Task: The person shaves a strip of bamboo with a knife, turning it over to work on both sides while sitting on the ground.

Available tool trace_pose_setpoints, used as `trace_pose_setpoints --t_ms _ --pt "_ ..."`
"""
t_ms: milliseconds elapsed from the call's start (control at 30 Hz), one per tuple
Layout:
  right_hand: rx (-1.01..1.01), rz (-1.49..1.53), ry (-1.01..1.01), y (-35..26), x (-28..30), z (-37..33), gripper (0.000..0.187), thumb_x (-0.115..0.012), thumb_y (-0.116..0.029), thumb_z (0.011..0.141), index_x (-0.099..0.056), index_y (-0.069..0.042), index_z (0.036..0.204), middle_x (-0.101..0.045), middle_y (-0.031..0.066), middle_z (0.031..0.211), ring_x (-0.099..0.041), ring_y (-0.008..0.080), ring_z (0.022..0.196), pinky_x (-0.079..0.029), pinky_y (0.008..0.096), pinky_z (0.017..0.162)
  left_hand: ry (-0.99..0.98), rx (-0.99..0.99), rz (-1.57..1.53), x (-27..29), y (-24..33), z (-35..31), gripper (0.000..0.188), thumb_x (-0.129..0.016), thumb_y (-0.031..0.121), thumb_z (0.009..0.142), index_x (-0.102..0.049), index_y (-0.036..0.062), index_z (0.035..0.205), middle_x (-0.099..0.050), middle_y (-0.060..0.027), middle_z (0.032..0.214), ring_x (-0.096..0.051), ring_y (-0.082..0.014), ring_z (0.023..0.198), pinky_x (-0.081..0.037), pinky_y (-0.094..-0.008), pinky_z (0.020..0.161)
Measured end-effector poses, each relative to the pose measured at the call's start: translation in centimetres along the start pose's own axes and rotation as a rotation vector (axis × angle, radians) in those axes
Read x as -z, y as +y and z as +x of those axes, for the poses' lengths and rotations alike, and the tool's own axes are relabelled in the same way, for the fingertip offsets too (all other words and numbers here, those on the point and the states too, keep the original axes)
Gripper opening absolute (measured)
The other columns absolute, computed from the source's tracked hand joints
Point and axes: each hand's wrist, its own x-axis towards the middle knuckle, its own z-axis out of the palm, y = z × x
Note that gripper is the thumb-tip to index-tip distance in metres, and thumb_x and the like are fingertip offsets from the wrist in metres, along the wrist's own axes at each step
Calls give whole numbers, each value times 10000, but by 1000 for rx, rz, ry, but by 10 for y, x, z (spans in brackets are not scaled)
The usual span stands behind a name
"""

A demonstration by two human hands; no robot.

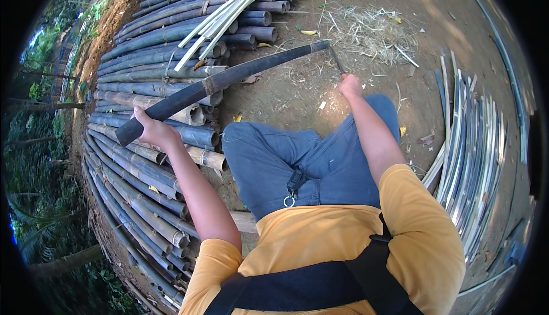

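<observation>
A long dark bamboo piece point(246, 70) slants across in front of me, its far end up and to the right. My left hand point(152, 130) is closed around it close to its near left end. In my right hand point(350, 85), beyond my right knee, is the handle of a knife point(336, 59). The narrow dark blade points up and left, and its tip meets the bamboo's far end. Whether the edge has entered the bamboo is too small to tell.
Stacked bamboo poles point(143, 95) fill the left side, with pale split strips point(229, 15) lying across the top ones. Thin shavings point(377, 32) are heaped on the dirt ahead. A bundle of long bamboo strips point(472, 160) lies at my right.
</observation>
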Motion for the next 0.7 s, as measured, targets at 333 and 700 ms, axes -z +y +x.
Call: trace_pose_setpoints --t_ms 333,700 --pt "309 7 -74 -26 3 -28 242 -562 -255 928 -639 -117 1111 -693 213 1051 -660 394 1027 -512 501 879 91 -14 38 8 -5 1 304 -664 223 952 -579 -48 1059 -619 -93 1025 -612 -177 879 -539 -345 729" --pt "316 155 97 -22 14 -41 204 -589 -224 883 -648 -63 993 -695 224 911 -673 415 919 -521 481 797 64 102 137 8 -17 12 400 -555 331 1005 -548 -40 1155 -625 -139 1109 -625 -223 917 -534 -371 797"
